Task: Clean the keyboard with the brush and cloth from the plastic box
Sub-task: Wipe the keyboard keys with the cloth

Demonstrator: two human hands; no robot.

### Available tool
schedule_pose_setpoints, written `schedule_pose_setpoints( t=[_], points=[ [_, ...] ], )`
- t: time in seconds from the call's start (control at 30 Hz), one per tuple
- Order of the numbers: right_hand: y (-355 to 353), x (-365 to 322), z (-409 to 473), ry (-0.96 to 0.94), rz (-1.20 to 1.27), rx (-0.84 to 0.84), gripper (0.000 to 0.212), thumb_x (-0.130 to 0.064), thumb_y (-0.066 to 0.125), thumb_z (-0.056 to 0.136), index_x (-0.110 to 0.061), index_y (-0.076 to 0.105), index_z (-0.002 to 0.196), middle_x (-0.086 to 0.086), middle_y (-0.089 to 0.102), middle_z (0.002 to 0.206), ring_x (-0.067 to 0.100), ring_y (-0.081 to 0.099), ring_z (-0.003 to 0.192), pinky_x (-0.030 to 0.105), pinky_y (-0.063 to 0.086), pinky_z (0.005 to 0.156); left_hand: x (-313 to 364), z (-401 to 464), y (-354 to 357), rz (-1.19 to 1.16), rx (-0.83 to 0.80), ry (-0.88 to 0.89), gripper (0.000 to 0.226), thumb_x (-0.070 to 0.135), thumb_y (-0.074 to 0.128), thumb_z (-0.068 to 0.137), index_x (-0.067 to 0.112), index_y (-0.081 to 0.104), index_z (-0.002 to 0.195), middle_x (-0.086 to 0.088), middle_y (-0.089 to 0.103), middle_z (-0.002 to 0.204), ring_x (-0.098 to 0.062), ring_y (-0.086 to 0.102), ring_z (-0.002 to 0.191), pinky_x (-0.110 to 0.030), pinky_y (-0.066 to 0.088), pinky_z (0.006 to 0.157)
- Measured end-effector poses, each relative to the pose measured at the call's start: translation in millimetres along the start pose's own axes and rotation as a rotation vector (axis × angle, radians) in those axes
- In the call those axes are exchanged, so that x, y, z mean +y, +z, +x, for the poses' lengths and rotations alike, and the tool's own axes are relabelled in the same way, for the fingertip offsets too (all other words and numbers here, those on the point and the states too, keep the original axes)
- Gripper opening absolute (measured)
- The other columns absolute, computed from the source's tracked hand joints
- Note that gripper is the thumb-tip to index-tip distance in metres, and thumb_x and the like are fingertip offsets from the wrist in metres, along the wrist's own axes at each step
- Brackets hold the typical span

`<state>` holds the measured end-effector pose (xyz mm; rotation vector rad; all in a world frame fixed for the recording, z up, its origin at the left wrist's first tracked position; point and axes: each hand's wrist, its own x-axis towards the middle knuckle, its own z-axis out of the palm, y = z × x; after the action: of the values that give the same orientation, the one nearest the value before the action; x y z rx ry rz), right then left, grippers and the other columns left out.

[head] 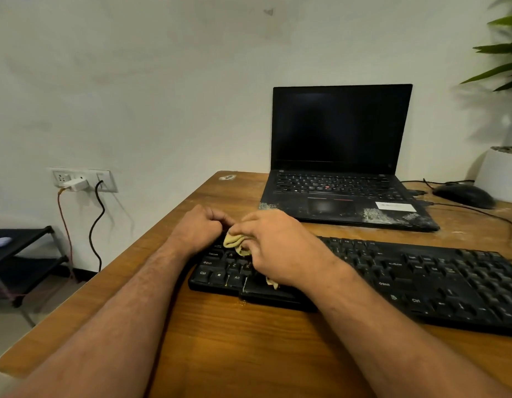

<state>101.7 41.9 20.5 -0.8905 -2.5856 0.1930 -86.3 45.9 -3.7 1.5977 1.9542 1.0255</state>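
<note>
My forearms come in from the bottom edge, both hands meeting over the left end of the keyboard [392,280]. Right hand [280,248] has fingers curled round the yellowish cloth [234,243], bunched against the keys above the Caps Lock/A area, with a scrap poking out under the palm near the space bar. Left hand [203,228] is curled tight right beside the cloth — can't tell if it pinches a corner or just braces on the keyboard's top-left edge. Keyboard's long axis runs left-to-right across the desk [234,340], nearly all of it stretching away to the right of my fingers. So I'd judge the wipe has to travel rightward, right hand leading — it's nearer the uncovered keys. Brush and plastic box not in view. Laptop [341,156] sits behind, mouse [464,195] far right.
</note>
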Motion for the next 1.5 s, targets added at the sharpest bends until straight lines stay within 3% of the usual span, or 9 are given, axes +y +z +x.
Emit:
schedule_pose_setpoints(
  t=[0.17, 0.3, 0.37, 0.5, 0.7, 0.87, 1.17, 1.3, 1.5],
  points=[
    [-15.5, -13.2, -10.0, -0.036, 0.103, -0.174, 0.039, -0.01, 0.057, 0.09, -0.037, 0.073, 0.113, -0.013, 0.071, 0.108, -0.011, 0.055, 0.063, 0.006, 0.04, 0.052, 2.9, -1.5, 0.0, -0.015, 0.009, 0.004, 0.054, -0.007, 0.046, 0.074, 0.036, 0.078, 0.065, 0.015, 0.075, 0.072, -0.01, 0.067, 0.08, -0.036, 0.056, 0.086],
    [-14.6, -29.6, -17.8, -0.193, 0.089, -0.224, 0.044, -0.007, 0.058, 0.086, -0.034, 0.072, 0.118, -0.016, 0.064, 0.129, -0.005, 0.053, 0.115, 0.02, 0.043, 0.103, 1.6, -1.4, -0.8, -0.029, -0.014, 0.007, 0.055, -0.008, 0.046, 0.074, 0.035, 0.079, 0.066, 0.015, 0.075, 0.075, -0.009, 0.068, 0.087, -0.04, 0.055, 0.091],
    [-8.4, -20.6, -10.7, -0.156, -0.011, -0.2, 0.047, -0.007, 0.057, 0.085, -0.035, 0.07, 0.121, -0.015, 0.062, 0.132, 0.006, 0.051, 0.123, 0.03, 0.04, 0.111, 2.9, -1.9, -0.3, -0.024, -0.009, 0.013, 0.051, -0.008, 0.046, 0.075, 0.032, 0.079, 0.071, 0.015, 0.075, 0.074, -0.008, 0.067, 0.083, -0.038, 0.055, 0.092],
    [-2.5, 11.7, 6.1, 0.088, -0.121, -0.002, 0.047, -0.008, 0.055, 0.084, -0.036, 0.069, 0.12, -0.008, 0.069, 0.12, 0.015, 0.057, 0.11, 0.038, 0.05, 0.101, 2.3, -1.2, 1.4, -0.049, -0.018, -0.035, 0.041, -0.003, 0.049, 0.082, 0.024, 0.08, 0.077, 0.011, 0.075, 0.077, -0.012, 0.065, 0.079, -0.038, 0.054, 0.092],
    [0.1, -3.6, 1.1, -0.01, 0.064, -0.104, 0.039, -0.014, 0.057, 0.095, -0.042, 0.067, 0.121, -0.021, 0.065, 0.125, 0.005, 0.05, 0.105, 0.025, 0.042, 0.101, 0.9, 1.7, -0.7, -0.012, -0.006, -0.004, 0.047, -0.005, 0.048, 0.072, 0.03, 0.079, 0.07, 0.02, 0.072, 0.068, -0.007, 0.066, 0.078, -0.035, 0.054, 0.091],
    [7.3, 5.7, 15.3, 0.179, -0.011, 0.056, 0.051, -0.005, 0.059, 0.088, -0.042, 0.068, 0.121, -0.004, 0.068, 0.118, 0.016, 0.053, 0.109, 0.031, 0.049, 0.096, 1.3, 0.4, 0.3, -0.022, -0.014, -0.029, 0.042, -0.002, 0.049, 0.081, 0.025, 0.08, 0.083, 0.01, 0.076, 0.085, -0.014, 0.068, 0.089, -0.037, 0.052, 0.095],
    [-12.9, -9.3, -9.3, -0.05, 0.231, -0.112, 0.046, 0.001, 0.056, 0.086, -0.036, 0.077, 0.103, -0.019, 0.07, 0.113, 0.001, 0.063, 0.103, 0.024, 0.056, 0.091, 1.8, 0.5, -0.4, -0.007, -0.007, -0.014, 0.048, -0.005, 0.047, 0.073, 0.032, 0.076, 0.067, 0.015, 0.074, 0.074, -0.011, 0.068, 0.082, -0.026, 0.053, 0.082],
    [-7.6, -15.2, -13.0, -0.138, 0.236, -0.152, 0.046, 0.003, 0.058, 0.086, -0.032, 0.076, 0.109, -0.02, 0.067, 0.122, -0.008, 0.053, 0.115, 0.004, 0.039, 0.094, 4.5, -1.5, -0.9, 0.0, -0.014, 0.001, 0.049, -0.006, 0.046, 0.074, 0.032, 0.077, 0.068, 0.013, 0.075, 0.081, -0.011, 0.068, 0.087, -0.027, 0.055, 0.081],
    [-19.7, -16.3, -18.9, -0.126, 0.217, -0.158, 0.044, 0.0, 0.055, 0.074, -0.032, 0.081, 0.092, -0.022, 0.07, 0.111, -0.007, 0.056, 0.111, 0.018, 0.05, 0.097, 5.5, -1.9, 0.1, -0.011, -0.007, -0.011, 0.048, -0.003, 0.046, 0.074, 0.033, 0.076, 0.066, 0.011, 0.076, 0.082, -0.013, 0.069, 0.087, -0.032, 0.057, 0.083]
  ],
)
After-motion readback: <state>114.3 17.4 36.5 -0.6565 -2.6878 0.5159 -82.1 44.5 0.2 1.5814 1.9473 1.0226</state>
